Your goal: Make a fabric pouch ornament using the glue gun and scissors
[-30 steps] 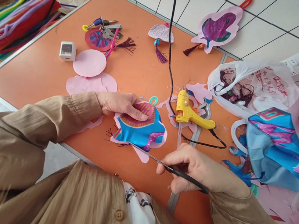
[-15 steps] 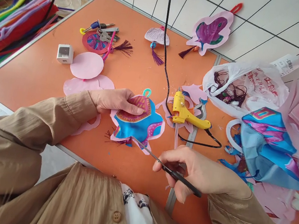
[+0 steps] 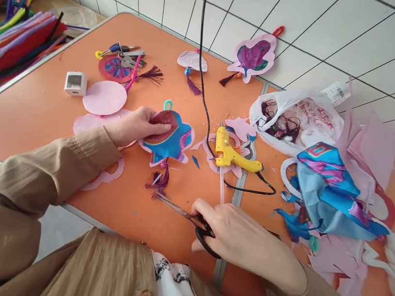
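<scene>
My left hand pinches the upper left of a blue and purple fabric charm with a pale pink edge and a teal loop on top. From the charm's lower edge hangs a dark purple tassel, lying on the orange table. My right hand is closed around the black handles of scissors. The slim blades point left, their tips just below the tassel's ends; the blades look almost closed. Small blue scraps lie right of the charm.
A yellow glue gun with its black cord lies right of the charm. Behind it stands a white plastic bag of dark cords. Blue cloth and pink offcuts crowd the right side. Keys and finished charms lie toward the wall.
The scissors have moved from the charm's bottom edge to below the tassel. The tassel now hangs out below the charm, and a blue scrap lies beside it. The camera view has shifted.
</scene>
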The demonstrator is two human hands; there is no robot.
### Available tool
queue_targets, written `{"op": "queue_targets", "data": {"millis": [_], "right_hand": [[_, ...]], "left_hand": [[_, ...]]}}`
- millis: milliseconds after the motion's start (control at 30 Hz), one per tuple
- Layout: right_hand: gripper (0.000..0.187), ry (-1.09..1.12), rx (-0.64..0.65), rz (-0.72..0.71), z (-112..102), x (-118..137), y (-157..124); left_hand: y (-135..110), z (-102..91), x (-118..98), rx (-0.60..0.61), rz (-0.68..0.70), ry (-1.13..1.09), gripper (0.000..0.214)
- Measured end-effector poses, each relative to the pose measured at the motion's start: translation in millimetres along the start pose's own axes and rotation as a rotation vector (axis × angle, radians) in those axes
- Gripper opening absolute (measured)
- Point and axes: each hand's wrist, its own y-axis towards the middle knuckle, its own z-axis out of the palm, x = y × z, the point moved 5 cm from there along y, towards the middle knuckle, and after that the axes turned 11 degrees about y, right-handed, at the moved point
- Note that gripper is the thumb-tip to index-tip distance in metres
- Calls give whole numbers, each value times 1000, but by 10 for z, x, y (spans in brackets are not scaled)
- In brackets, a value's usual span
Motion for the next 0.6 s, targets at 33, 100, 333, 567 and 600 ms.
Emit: {"op": "queue_targets", "data": {"millis": [33,100,333,567,600], "right_hand": [[21,-66,-26,-15,33,9,2],[21,-165,-46,-55,86,32,4],[20,-117,-19,-241,146,179,4],[17,-180,-76,-357,238,243,79],[16,-190,-65,-349,250,244,87]], "left_hand": [[6,-8,-3,-43,1,53,38],[7,-6,-16,-92,1,156,36],[-103,-199,-186,-592,294,749,43],[-296,260,-173,-178,713,987,24],[-315,317,-153,-161,733,1041,24]]}}
